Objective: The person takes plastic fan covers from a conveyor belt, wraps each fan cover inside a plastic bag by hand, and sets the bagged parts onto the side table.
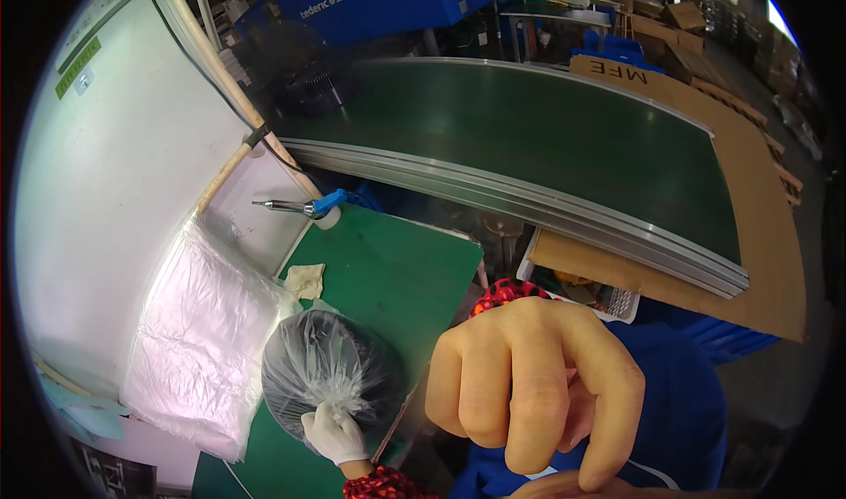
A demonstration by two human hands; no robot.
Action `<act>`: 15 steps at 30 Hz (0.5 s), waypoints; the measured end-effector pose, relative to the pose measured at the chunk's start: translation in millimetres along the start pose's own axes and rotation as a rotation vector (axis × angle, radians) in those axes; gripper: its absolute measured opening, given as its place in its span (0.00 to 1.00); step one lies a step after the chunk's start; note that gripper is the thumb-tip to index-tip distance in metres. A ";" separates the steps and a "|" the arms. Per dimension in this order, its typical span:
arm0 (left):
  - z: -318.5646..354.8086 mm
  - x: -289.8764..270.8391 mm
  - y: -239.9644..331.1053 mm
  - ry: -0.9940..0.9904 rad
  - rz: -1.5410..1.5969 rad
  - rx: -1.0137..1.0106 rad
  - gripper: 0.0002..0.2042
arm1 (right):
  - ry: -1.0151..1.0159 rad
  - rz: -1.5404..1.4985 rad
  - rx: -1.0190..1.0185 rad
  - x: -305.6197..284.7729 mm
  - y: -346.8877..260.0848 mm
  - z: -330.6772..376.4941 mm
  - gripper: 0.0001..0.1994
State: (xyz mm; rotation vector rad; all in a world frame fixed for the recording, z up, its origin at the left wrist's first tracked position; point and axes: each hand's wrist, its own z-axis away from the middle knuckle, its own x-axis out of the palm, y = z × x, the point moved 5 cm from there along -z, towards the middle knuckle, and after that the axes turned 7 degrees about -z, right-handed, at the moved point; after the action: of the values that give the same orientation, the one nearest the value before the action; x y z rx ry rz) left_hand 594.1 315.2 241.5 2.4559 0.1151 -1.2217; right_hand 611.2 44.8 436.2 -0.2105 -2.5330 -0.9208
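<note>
On the green work surface, a clear plastic bag covers a dark, rounded object. Its film is gathered into creases at the top. My left hand, in a white glove, pinches the film at the near side of those creases. Large and close to the camera, my bare right hand is raised with its fingers bent downward and curled. What lies inside those fingers is hidden. Both sleeves are red with black spots. A folded pale cloth lies just beyond the bag.
Left of the bag lies a stack of thin clear plastic sheets. A blue-handled tool with a metal nozzle rests at the far corner. A green conveyor belt runs across behind. Beside it stand a white crate and flattened cardboard.
</note>
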 end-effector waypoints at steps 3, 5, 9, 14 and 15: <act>6.2 -2.0 -15.4 -0.030 -0.075 -0.018 0.11 | -0.675 -0.201 0.655 -17.7 17.8 -19.1 0.09; 7.2 -2.5 -15.6 -0.022 -0.073 -0.007 0.11 | -0.688 -0.212 0.660 -15.1 19.4 -21.1 0.09; 5.3 -2.3 -9.9 -0.043 -0.074 -0.012 0.10 | -0.666 -0.183 0.665 -11.2 16.3 -24.6 0.10; 6.9 -3.9 -12.4 -0.043 -0.081 -0.028 0.10 | -0.684 -0.195 0.651 -14.3 19.5 -19.4 0.11; 7.7 -4.0 -14.6 -0.046 -0.085 -0.028 0.10 | -0.672 -0.194 0.661 -14.6 21.0 -18.6 0.11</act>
State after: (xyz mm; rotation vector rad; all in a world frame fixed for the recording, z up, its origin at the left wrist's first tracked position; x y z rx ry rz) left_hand 582.4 326.1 235.9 2.4197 0.2249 -1.3021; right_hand 636.6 49.0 454.5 -0.0689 -3.3607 0.0012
